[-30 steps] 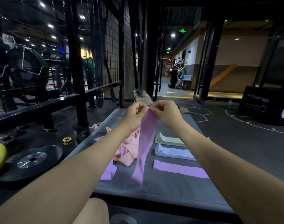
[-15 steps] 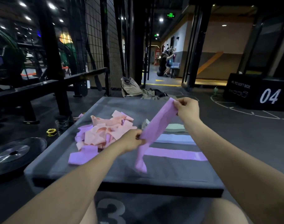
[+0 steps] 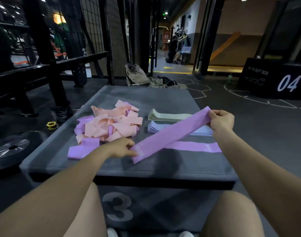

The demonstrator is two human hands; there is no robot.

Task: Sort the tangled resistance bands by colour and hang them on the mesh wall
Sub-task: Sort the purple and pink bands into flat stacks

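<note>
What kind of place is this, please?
Most likely a gym. A weight plate lies on the floor at left, a numbered soft plyo box stands at right, and resistance bands are piled on the grey box in front.

The band (image 3: 170,134) stretched between the hands is plain lilac, like the flat one (image 3: 194,146) under it. The tangled heap (image 3: 112,125) mixes peach and lilac. Two folded stacks: one (image 3: 165,115) pale green, one (image 3: 152,129) perhaps pale blue-grey (dim light). The grey box (image 3: 146,170) bears a paler "3".
</note>
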